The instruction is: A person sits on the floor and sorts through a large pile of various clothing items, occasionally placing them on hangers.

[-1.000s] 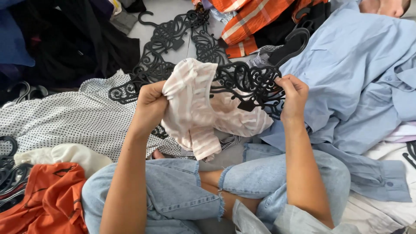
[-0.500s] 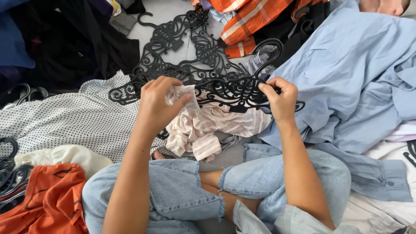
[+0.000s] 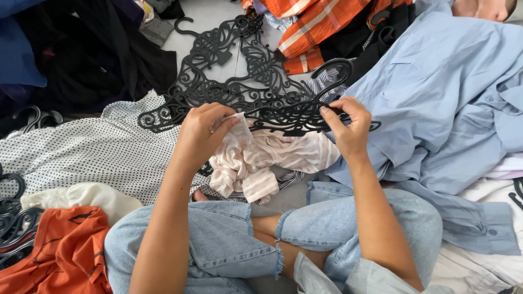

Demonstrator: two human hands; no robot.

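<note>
- Pink striped garment (image 3: 267, 160): pale pink cloth with faint stripes, crumpled, lying just above the person's knees and hanging below a black ornate hanger (image 3: 297, 117); its upper edge is pinched at the left.
- Black ornate hanger: scrollwork plastic, held roughly level across the middle of the floor, over the garment and touching it.
- Left hand (image 3: 201, 133): fingers closed on the garment's upper edge, right at the hanger's left end; a pinching hold on the cloth.
- Right hand (image 3: 348, 125): fingers closed around the hanger's right end, holding it up.
- Stack of black ornate hangers (image 3: 229, 71): same scrollwork pattern, lying flat on the floor just behind the held one, hooks pointing toward the far edge.
- Light blue shirt (image 3: 436, 114): large, spread over the right side of the floor, touching the right wrist; a cuffed sleeve trails toward the near right corner.
- White dotted garment (image 3: 92, 152): spread on the left side, beside the left forearm.
- Orange garment (image 3: 65, 256): crumpled at the near left corner, with a cream cloth (image 3: 81, 196) just above it.
- Orange plaid garment (image 3: 321, 27): at the far edge, right of centre.
- Dark clothes pile (image 3: 81, 60): at the far left corner.
- Denim jeans (image 3: 229, 245): worn by the person, legs crossed, frayed at the knees.
</note>
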